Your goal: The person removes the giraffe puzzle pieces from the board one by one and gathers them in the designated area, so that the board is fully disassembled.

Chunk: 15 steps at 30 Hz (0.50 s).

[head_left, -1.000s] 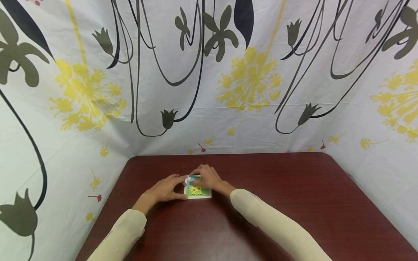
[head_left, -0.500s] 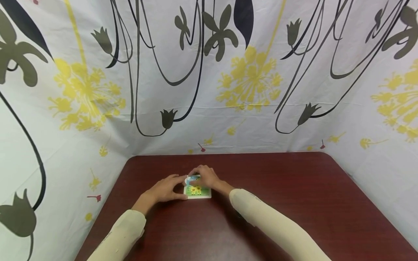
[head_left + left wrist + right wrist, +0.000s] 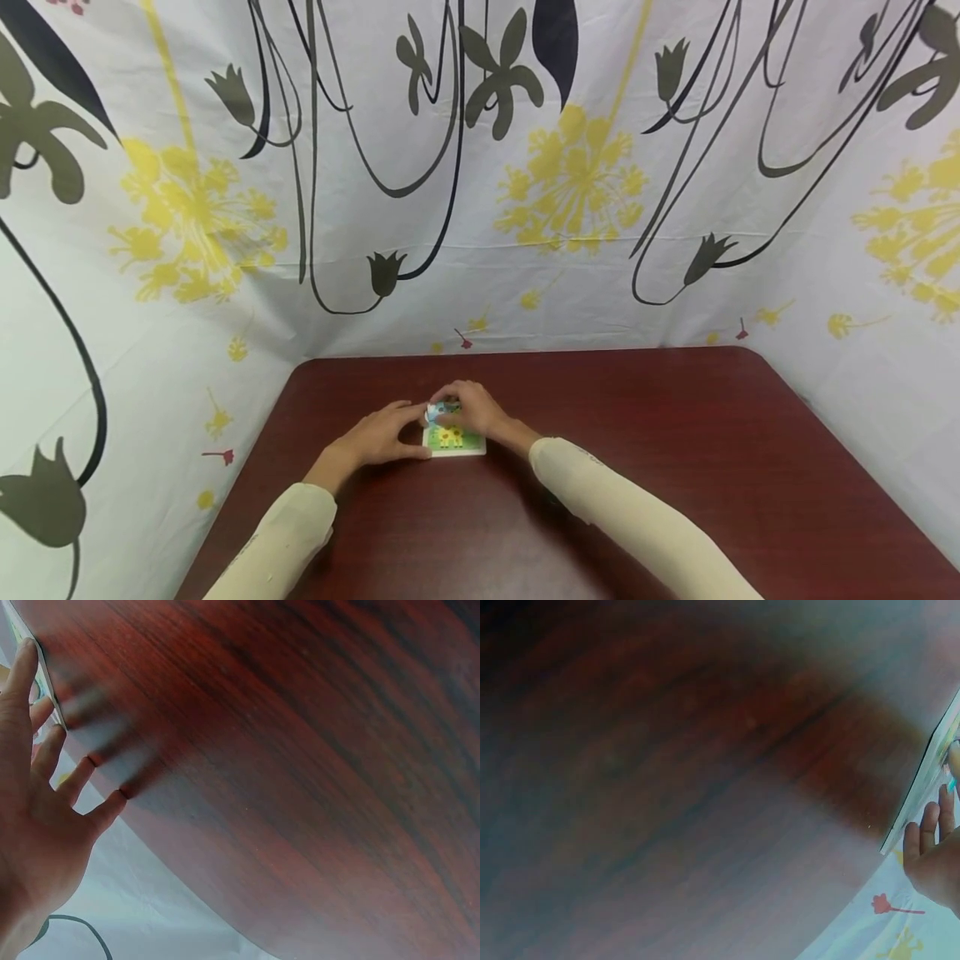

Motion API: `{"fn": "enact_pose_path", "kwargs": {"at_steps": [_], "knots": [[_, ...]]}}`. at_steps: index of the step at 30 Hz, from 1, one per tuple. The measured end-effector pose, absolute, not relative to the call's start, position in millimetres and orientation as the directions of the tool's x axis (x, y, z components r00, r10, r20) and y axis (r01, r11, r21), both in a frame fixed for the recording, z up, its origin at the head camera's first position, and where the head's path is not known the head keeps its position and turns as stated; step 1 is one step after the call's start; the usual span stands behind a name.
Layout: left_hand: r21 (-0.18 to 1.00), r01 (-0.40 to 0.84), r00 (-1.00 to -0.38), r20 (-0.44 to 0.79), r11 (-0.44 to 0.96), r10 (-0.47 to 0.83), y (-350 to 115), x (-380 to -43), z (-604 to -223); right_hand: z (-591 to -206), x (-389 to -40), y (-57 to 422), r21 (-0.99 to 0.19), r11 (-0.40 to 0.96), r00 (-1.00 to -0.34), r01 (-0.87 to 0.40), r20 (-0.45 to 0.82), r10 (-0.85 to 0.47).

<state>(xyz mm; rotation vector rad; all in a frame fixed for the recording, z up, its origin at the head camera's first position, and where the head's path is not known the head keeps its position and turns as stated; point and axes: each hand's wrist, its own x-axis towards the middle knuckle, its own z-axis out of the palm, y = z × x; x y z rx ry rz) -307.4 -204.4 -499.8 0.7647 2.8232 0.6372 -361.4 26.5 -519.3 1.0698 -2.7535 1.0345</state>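
Observation:
A small square picture puzzle (image 3: 470, 447), with a white border, sunflowers on green and blue toward the top, lies flat on the dark red table. My left hand (image 3: 381, 435) steadies its left side, thumb at the near corner and index finger at the far one. In the left wrist view, the other fingers of the left hand (image 3: 46, 817) are spread, fingertips on the table. Over the puzzle's upper part, my right hand (image 3: 480, 408) pinches a small blue-and-white puzzle piece (image 3: 435, 411) between thumb and fingers. The right palm hides part of the picture.
The wooden table (image 3: 637, 475) has rounded far corners. Behind it and along both sides hangs a white cloth (image 3: 427, 225) printed with flowers. Cream sleeves (image 3: 637, 512) cover both forearms.
Both hands stay in almost the same place at the puzzle. The right fingers shift very slightly, and the blue-and-white piece shows at a slightly different angle.

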Motion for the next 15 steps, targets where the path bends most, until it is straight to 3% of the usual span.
{"fn": "enact_pose_path", "kwargs": {"at_steps": [7, 15], "knots": [[0.425, 0.462, -0.853, -0.027, 0.779, 0.521, -203.7, -308.2, -499.1, -519.6, -363.3, 29.5, -0.595, 0.464, -0.728, -0.656, 0.336, -0.598], [0.417, 0.456, -0.858, -0.029, 0.787, 0.512, -202.3, -308.5, -500.8, -513.4, -364.6, 34.9, -0.644, 0.428, -0.745, -0.634, 0.359, -0.562]]}}
